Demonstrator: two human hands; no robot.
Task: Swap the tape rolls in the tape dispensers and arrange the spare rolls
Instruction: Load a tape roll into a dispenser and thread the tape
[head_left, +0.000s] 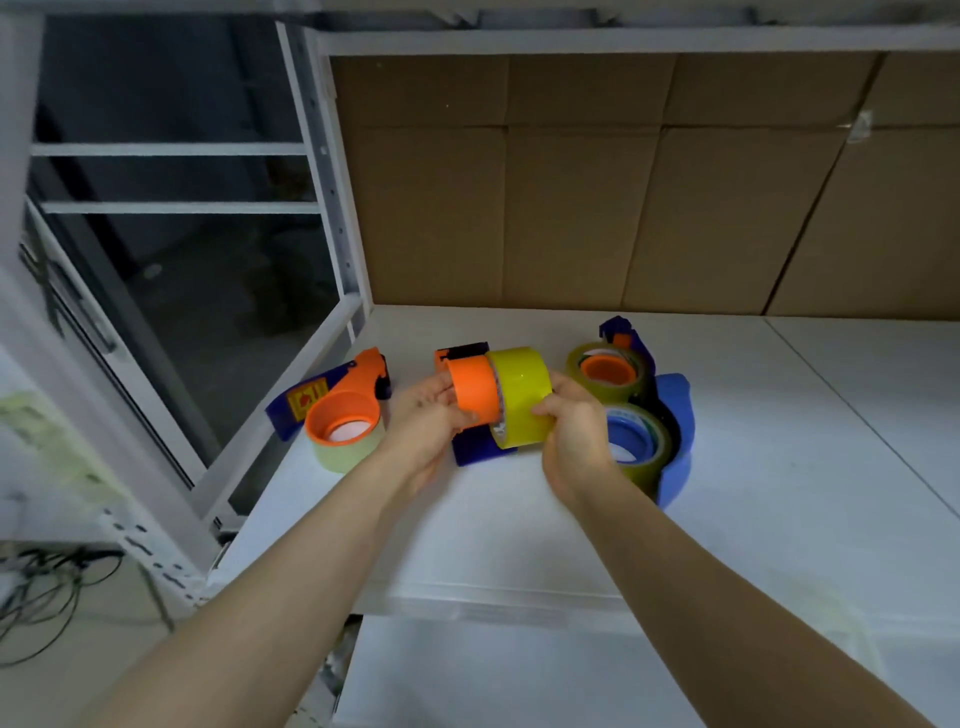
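Curling its fingers (457, 417) round the orange spool (470, 384) is the left hand (426, 421); the right hand (571, 431) pinches the yellow roll (522, 392).

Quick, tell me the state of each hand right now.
Left hand: closed around the orange spool.
Right hand: closed around the yellow tape roll.

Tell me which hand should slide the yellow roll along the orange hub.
Right. The right hand grips the yellow tape roll; the left hand holds the orange hub, likely steadying the dispenser.
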